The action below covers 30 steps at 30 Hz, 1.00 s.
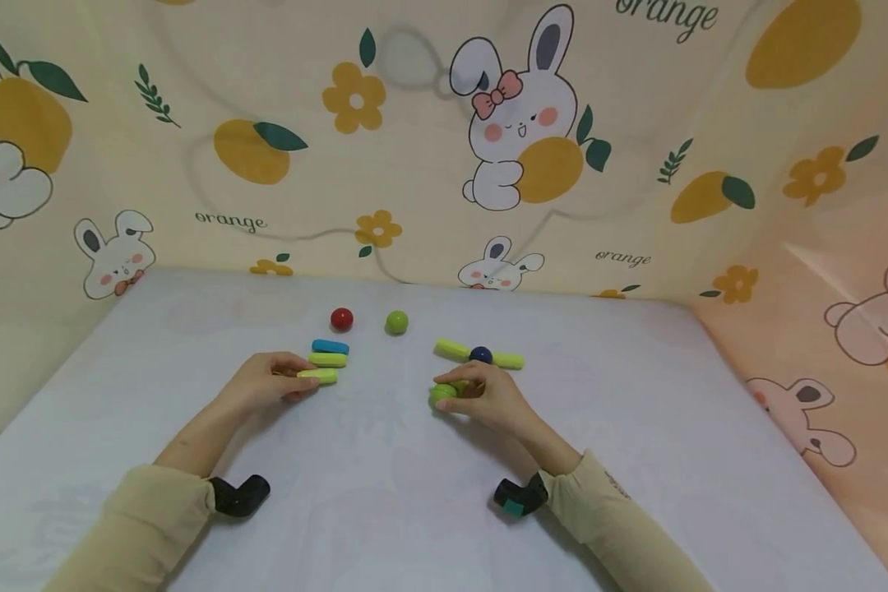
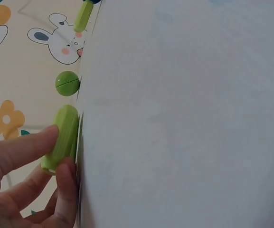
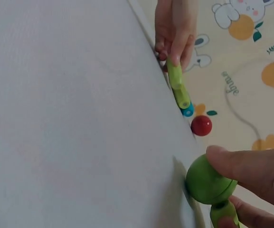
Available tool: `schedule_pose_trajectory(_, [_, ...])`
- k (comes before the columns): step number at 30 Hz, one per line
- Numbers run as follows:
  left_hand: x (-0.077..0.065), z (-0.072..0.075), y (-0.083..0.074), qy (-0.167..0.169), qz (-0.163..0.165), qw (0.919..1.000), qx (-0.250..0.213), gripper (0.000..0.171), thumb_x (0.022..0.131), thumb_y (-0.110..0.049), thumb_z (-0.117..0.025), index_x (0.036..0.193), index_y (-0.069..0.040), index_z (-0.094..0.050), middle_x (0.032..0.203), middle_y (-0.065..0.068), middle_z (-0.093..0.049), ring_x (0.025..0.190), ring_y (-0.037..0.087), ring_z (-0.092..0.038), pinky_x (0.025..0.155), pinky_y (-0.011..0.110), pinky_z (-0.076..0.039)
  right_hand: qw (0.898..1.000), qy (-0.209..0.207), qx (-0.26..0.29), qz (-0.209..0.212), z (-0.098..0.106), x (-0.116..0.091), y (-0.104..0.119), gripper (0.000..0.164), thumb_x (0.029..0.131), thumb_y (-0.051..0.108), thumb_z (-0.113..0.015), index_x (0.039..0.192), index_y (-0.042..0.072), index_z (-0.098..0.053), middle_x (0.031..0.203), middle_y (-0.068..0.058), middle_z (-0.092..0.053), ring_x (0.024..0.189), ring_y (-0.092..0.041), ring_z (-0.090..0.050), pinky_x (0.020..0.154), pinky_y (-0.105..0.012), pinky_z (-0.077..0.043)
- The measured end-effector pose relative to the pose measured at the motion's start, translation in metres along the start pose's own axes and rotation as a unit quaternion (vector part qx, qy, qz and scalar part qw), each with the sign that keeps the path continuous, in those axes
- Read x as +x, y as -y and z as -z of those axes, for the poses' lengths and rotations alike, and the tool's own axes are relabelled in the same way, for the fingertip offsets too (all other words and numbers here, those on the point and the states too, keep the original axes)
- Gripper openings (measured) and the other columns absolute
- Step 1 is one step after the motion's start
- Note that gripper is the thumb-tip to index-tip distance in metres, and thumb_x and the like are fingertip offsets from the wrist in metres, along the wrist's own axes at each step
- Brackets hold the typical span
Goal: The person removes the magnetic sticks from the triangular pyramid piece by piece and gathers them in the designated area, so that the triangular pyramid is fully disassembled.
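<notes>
My left hand [image 1: 270, 382] pinches a yellow-green rod [image 1: 318, 376] between thumb and fingers; the same rod fills the grip in the left wrist view. Just beyond it lie another yellow-green rod [image 1: 328, 360] and a blue rod [image 1: 330, 347], roughly parallel. To the right, my right hand [image 1: 488, 396] grips a green ball [image 1: 441, 395]. In the right wrist view a short yellow-green rod [image 3: 223, 213] meets this ball, partly covered by the fingers. Behind the right hand, a dark blue ball [image 1: 481, 354] sits between two yellow-green rods [image 1: 508, 361], in one line.
A red ball [image 1: 342, 319] and a loose green ball [image 1: 397, 321] lie farther back on the white table [image 1: 370, 493]. A printed cloth [image 1: 414, 164] with rabbits and oranges rises behind and beside the table. Black devices [image 1: 241, 496] are worn at both wrists.
</notes>
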<state>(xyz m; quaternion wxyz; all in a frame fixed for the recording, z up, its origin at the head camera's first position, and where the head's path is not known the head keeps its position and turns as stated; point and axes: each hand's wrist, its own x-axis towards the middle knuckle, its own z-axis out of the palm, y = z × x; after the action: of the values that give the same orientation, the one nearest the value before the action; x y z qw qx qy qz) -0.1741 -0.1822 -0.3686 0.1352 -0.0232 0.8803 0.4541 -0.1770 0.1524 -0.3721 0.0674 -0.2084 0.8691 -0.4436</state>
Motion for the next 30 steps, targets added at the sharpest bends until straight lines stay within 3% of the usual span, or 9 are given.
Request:
schedule_pose_trajectory(12, [0.004, -0.003, -0.007, -0.030, 0.025, 0.9992, 0.011, 0.043, 0.086, -0.021, -0.071, 0.121, 0.002, -0.059, 0.116, 0.022, -0.059, 0.097, 0.027, -0.057, 0.077, 0.029, -0.050, 1.000, -0.001, -0.003, 0.011, -0.002, -0.001, 0.000, 0.034, 0.079, 0.013, -0.079, 0.111, 0.006, -0.070, 0.101, -0.008, -0.064, 0.079, -0.016, -0.054, 0.068, -0.023, -0.046])
schedule_pose_trajectory(19, [0.002, 0.001, -0.010, -0.050, 0.029, 0.9983, 0.007, 0.041, 0.089, -0.024, -0.067, 0.122, -0.001, -0.060, 0.119, 0.020, -0.058, 0.104, 0.029, -0.055, 0.082, 0.033, -0.049, 1.000, 0.004, -0.001, 0.025, 0.000, -0.002, 0.001, 0.036, 0.080, 0.012, -0.077, 0.114, 0.004, -0.069, 0.106, -0.010, -0.065, 0.083, -0.019, -0.057, 0.072, -0.024, -0.048])
schedule_pose_trajectory(23, [0.000, 0.001, -0.016, -0.046, 0.013, 0.9988, -0.006, 0.039, 0.090, -0.026, -0.066, 0.120, 0.000, -0.061, 0.118, 0.019, -0.059, 0.095, 0.023, -0.061, 0.079, 0.029, -0.050, 0.999, -0.007, -0.003, 0.034, -0.003, -0.001, 0.000, 0.035, 0.082, 0.011, -0.076, 0.115, 0.002, -0.068, 0.110, -0.013, -0.066, 0.084, -0.021, -0.057, 0.072, -0.024, -0.047])
schedule_pose_trajectory(30, [0.000, -0.006, -0.028, -0.020, -0.044, 0.9986, -0.020, 0.033, 0.089, -0.024, -0.067, 0.110, 0.001, -0.065, 0.109, 0.017, -0.064, 0.082, 0.019, -0.064, 0.074, 0.027, -0.051, 1.000, -0.015, -0.023, 0.013, -0.005, -0.002, 0.003, 0.039, 0.084, 0.018, -0.074, 0.120, 0.005, -0.066, 0.108, -0.009, -0.067, 0.082, -0.016, -0.058, 0.071, -0.024, -0.048])
